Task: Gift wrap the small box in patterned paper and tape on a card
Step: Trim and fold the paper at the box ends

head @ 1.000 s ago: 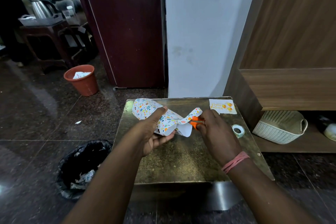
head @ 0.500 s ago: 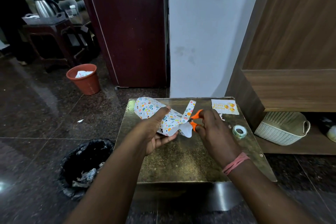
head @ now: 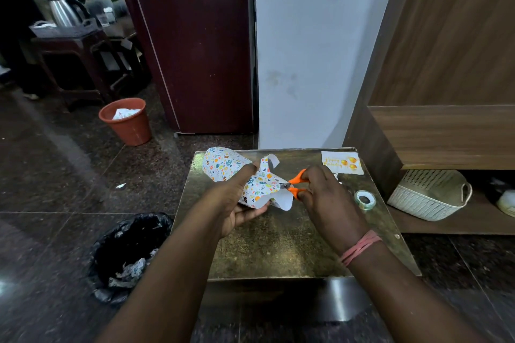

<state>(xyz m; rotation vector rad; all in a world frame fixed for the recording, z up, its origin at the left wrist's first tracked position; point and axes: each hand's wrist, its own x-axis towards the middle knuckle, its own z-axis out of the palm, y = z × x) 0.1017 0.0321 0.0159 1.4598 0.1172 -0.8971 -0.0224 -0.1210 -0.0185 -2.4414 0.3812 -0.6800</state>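
Observation:
My left hand (head: pixel 237 203) grips the small box wrapped in patterned paper (head: pixel 225 164), held above the gold table (head: pixel 278 245) with its thumb on top. Loose paper flaps stick out at the box's right end. My right hand (head: pixel 326 198) holds orange-handled scissors (head: pixel 296 186), their blades at the flaps. A strip of paper (head: pixel 271 160) curls up behind the box. A white birthday card (head: pixel 342 163) lies flat at the table's far right corner. A roll of clear tape (head: pixel 365 199) lies to the right of my right hand.
A black-lined bin (head: pixel 128 253) with paper scraps stands on the floor left of the table. An orange bucket (head: pixel 125 121) sits further back. A white woven basket (head: pixel 432 195) rests on a low wooden shelf at right. A wall and dark door rise behind.
The scissors' handles have spread further apart and the blades sit deeper at the flaps. The cut strip has curled up and back behind the box. My left hand keeps its grip.

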